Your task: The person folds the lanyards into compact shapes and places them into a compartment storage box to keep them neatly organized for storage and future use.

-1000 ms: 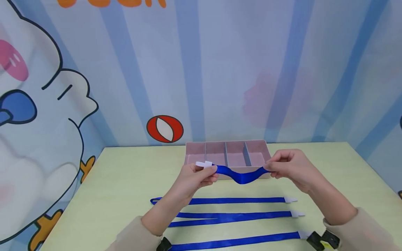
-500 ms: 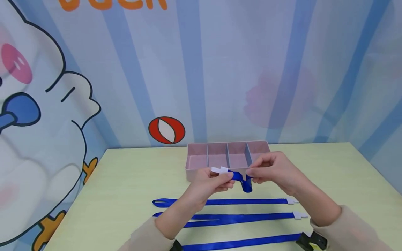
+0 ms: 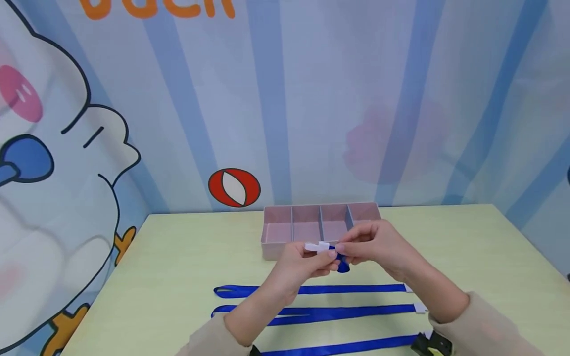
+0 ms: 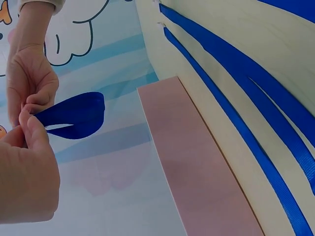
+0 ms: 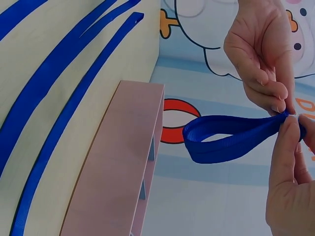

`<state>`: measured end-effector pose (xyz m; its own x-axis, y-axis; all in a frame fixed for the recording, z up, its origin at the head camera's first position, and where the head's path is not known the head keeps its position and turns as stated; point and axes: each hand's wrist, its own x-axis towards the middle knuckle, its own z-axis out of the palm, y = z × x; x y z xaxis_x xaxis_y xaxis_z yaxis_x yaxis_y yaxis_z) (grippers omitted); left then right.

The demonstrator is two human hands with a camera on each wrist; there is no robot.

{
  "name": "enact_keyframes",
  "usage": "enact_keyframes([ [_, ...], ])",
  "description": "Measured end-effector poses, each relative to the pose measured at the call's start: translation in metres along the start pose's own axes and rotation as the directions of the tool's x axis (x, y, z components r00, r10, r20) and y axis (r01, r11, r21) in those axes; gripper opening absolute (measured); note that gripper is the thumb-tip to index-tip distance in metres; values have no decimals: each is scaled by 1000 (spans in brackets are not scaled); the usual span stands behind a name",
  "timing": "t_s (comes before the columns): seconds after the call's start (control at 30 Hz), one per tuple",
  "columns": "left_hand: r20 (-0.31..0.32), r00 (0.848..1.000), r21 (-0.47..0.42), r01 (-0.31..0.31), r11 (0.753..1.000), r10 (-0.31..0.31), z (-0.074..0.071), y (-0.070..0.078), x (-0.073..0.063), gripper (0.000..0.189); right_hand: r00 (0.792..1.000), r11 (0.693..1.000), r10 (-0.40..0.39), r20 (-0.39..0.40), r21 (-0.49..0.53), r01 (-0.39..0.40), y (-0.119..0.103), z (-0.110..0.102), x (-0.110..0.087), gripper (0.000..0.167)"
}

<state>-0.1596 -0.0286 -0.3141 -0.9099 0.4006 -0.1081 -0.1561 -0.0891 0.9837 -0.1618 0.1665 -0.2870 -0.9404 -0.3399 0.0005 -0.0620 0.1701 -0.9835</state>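
In the head view my left hand point(image 3: 300, 267) pinches a blue ribbon lanyard point(image 3: 343, 266) close to its white clip point(image 3: 317, 246), which juts out to the left. My right hand point(image 3: 376, 249) pinches the same lanyard just beside the left fingertips. The two hands meet in front of the pink box. The wrist views show the lanyard doubled into a short loop point(image 5: 216, 152) that hangs below the joined fingertips. In the left wrist view, my left hand point(image 4: 29, 182) is at lower left and my right hand point(image 4: 32, 78) above it.
Behind the hands stands a pink box point(image 3: 269, 251) with grey dividers. Three blue lanyards, the far one point(image 3: 352, 289), the middle one point(image 3: 347, 312) and the near one point(image 3: 334, 349), lie across the pale table point(image 3: 187, 262), partly hidden by the arms.
My hands have come together, the right moving left and the left moving right. The ribbon stretched between them has folded into a short hanging loop.
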Motion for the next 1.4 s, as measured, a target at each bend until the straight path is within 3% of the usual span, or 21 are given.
enact_keyframes([
  [0.33, 19, 1000, -37, -5, 999, 5, 2, -4, -2, 29, 999, 999, -10, 36, 34, 9, 1, -1, -5, 29],
  [0.67, 62, 998, -9, -4, 1000, 5, -5, 0, -6, 34, 997, 997, -62, -46, -49, 60, 5, 10, -2, 27],
  [0.87, 31, 999, 54, 8, 999, -10, -6, 1, -6, 35, 997, 995, -70, -41, -78, 67, 8, 13, -2, 23],
  [1.03, -2, 1000, 57, 12, 998, -12, -6, 0, -5, 32, 998, 992, -59, -25, -110, 55, 10, 7, -2, 24],
  [1.2, -15, 1000, 45, -5, 999, 5, -8, 1, -3, 31, 989, 972, -148, -7, -184, 144, 16, -10, -3, 24],
  [1.3, -28, 1000, 26, 1, 1000, 0, -9, 2, -4, 31, 974, 942, -219, 48, -251, 224, 24, -18, -3, 29],
  [1.4, -30, 999, -17, 9, 1000, -10, -10, 2, -4, 31, 965, 930, -242, 99, -261, 260, 32, -23, -2, 33],
])
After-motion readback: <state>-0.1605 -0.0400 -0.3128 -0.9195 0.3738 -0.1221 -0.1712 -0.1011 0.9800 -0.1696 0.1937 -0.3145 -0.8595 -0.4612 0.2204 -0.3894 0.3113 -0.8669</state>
